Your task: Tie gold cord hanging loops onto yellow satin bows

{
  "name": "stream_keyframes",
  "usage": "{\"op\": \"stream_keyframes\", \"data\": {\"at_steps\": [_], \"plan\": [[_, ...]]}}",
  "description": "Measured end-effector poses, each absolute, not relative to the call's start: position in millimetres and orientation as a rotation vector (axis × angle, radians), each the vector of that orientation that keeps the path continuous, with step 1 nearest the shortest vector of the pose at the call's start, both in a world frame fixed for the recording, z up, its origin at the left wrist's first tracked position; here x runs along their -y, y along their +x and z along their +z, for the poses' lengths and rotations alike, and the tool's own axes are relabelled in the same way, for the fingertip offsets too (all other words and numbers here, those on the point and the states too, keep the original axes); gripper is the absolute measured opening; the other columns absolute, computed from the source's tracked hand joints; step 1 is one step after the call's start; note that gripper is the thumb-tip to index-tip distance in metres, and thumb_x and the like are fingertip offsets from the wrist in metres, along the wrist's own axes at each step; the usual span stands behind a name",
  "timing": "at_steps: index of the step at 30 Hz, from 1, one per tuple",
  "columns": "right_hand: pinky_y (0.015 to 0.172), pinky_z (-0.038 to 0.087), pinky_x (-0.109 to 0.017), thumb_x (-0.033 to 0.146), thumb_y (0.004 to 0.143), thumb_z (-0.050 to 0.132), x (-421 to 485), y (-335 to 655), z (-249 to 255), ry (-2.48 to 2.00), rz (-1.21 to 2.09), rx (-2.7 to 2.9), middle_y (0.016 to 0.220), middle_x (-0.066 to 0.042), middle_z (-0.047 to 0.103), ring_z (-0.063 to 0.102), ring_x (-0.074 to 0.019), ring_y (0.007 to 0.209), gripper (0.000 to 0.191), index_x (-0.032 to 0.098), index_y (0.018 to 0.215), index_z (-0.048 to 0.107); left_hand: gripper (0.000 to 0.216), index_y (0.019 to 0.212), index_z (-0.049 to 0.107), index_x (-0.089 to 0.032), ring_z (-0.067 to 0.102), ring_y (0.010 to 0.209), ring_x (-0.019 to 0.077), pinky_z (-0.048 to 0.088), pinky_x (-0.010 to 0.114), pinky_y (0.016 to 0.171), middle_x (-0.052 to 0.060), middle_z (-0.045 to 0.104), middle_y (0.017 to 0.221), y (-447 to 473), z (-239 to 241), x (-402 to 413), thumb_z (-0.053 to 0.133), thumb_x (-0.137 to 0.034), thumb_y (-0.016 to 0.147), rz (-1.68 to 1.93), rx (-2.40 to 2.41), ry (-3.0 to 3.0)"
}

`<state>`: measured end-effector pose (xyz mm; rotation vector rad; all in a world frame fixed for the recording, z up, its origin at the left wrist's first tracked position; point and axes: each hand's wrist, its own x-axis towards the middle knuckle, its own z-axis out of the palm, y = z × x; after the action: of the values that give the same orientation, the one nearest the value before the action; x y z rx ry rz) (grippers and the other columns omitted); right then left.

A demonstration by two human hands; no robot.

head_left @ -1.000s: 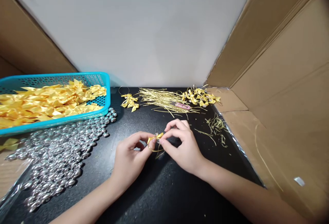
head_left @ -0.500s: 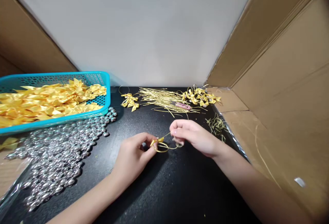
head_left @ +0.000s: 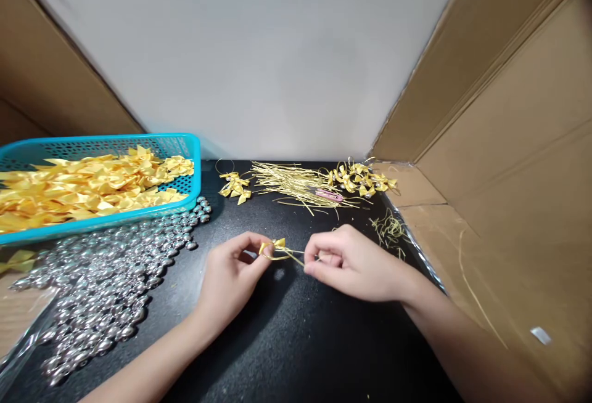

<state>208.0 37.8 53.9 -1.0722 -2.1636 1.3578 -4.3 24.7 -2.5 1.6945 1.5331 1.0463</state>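
At your far left, the blue basket [head_left: 197, 172] holds a heap of yellow bows [head_left: 92, 181], with silver beads [head_left: 106, 286] spread on the counter [head_left: 259, 341] beside it. Your left hand [head_left: 234, 270] has thumb and forefinger clamped on one small bow [head_left: 279, 243], just above the counter's middle; half a second ago it was pinched there too. From it, gold strands [head_left: 295, 256] now run rightward to your right hand [head_left: 356, 264], whose fingers look closed on them, though the curled ones hide the exact grip. A moment ago that hand was higher and the loop under the bow hung rounder; now the loop looks flatter and the strands straighter, so the slack seems to be coming out while the bow is held steady. Behind lie straight gold cords [head_left: 289, 181] and a pink tool [head_left: 329, 195]; further right, a cluster of beaded bows [head_left: 363, 180] and a tangle of thread [head_left: 390, 227]
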Motion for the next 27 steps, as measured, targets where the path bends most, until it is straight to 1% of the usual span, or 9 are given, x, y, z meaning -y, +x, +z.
{"op": "stream_keyframes", "data": {"at_steps": [3, 6, 8, 11, 14, 17, 20, 24, 27], "plan": [[0.045, 0.025, -0.019, 0.019, 0.084, 0.056, -31, 205, 61, -0.957, 1.319, 2.161, 0.050, 0.009, 0.034, 0.028, -0.0052, 0.045, 0.011, 0.016, 0.073, 0.058, 0.014, 0.072, 0.068, -0.017, 0.058, 0.051, 0.0120, 0.044, 0.021, 0.049, 0.000, 0.070, 0.065, -2, -6, -23, 0.060, -0.025, 0.079, 0.960, -1.453, 1.895], [0.045, 0.025, -0.020, 0.023, 0.085, 0.056, -42, 205, 52, -1.082, 1.171, 1.980, 0.053, 0.008, 0.036, 0.030, -0.0059, 0.047, 0.013, 0.016, 0.074, 0.057, 0.013, 0.074, 0.068, -0.017, 0.061, 0.056, 0.0137, 0.045, 0.022, 0.053, 0.001, 0.069, 0.065, 1, -9, -18, 0.059, -0.024, 0.080, 0.892, -1.252, 2.149], [0.045, 0.024, -0.020, 0.024, 0.085, 0.055, -54, 208, 42, -1.194, 1.063, 1.860, 0.054, 0.008, 0.033, 0.029, -0.0064, 0.047, 0.014, 0.016, 0.073, 0.055, 0.013, 0.076, 0.069, -0.017, 0.062, 0.059, 0.0144, 0.045, 0.023, 0.055, 0.002, 0.069, 0.066, 1, -9, -16, 0.059, -0.025, 0.081, 0.913, -1.155, 2.201], [0.045, 0.023, -0.021, 0.019, 0.083, 0.054, -60, 212, 38, -1.312, 1.107, 1.895, 0.052, 0.009, 0.031, 0.027, -0.0066, 0.046, 0.014, 0.016, 0.069, 0.055, 0.015, 0.077, 0.069, -0.017, 0.061, 0.057, 0.0136, 0.046, 0.022, 0.054, 0.002, 0.070, 0.067, 0, -6, -19, 0.060, -0.029, 0.082, 1.026, -1.307, 1.952], [0.046, 0.026, -0.020, 0.015, 0.080, 0.057, -44, 208, 50, -1.095, 1.338, 2.198, 0.050, 0.009, 0.033, 0.028, -0.0060, 0.046, 0.009, 0.017, 0.071, 0.058, 0.021, 0.075, 0.068, -0.016, 0.059, 0.055, 0.0132, 0.045, 0.021, 0.050, 0.002, 0.069, 0.066, -3, -4, -26, 0.063, -0.036, 0.079, 1.098, -1.489, 1.555], [0.057, 0.035, -0.021, 0.011, 0.080, 0.058, -24, 201, 63, -0.891, 1.145, 2.338, 0.056, 0.008, 0.043, 0.039, -0.0063, 0.053, 0.012, 0.017, 0.070, 0.056, 0.025, 0.075, 0.068, -0.014, 0.058, 0.057, 0.0137, 0.046, 0.021, 0.049, 0.003, 0.069, 0.067, -4, -5, -31, 0.067, -0.039, 0.075, 1.098, -1.470, 1.375], [0.071, 0.038, -0.025, 0.010, 0.081, 0.058, -15, 196, 67, -0.788, 0.918, 2.389, 0.070, 0.003, 0.058, 0.050, -0.0089, 0.066, 0.011, 0.016, 0.072, 0.056, 0.027, 0.080, 0.069, -0.014, 0.058, 0.058, 0.0136, 0.047, 0.021, 0.050, 0.003, 0.070, 0.070, -3, -8, -32, 0.069, -0.040, 0.073, 1.123, -1.439, 1.305], [0.076, 0.040, -0.028, 0.009, 0.079, 0.059, -11, 195, 65, -0.699, 0.819, 2.408, 0.077, 0.000, 0.061, 0.055, -0.0115, 0.073, 0.008, 0.015, 0.073, 0.058, 0.029, 0.089, 0.072, -0.015, 0.064, 0.063, 0.0153, 0.051, 0.023, 0.057, 0.005, 0.074, 0.076, -3, -9, -30, 0.071, -0.038, 0.072, 1.191, -1.409, 1.270], [0.080, 0.042, -0.030, 0.011, 0.077, 0.062, -10, 196, 67, -0.646, 0.789, 2.413, 0.087, -0.003, 0.064, 0.057, -0.0139, 0.081, 0.006, 0.016, 0.074, 0.060, 0.028, 0.086, 0.073, -0.015, 0.066, 0.066, 0.0173, 0.053, 0.025, 0.061, 0.006, 0.076, 0.077, -2, -8, -29, 0.072, -0.037, 0.071, 1.217, -1.391, 1.271]]}}
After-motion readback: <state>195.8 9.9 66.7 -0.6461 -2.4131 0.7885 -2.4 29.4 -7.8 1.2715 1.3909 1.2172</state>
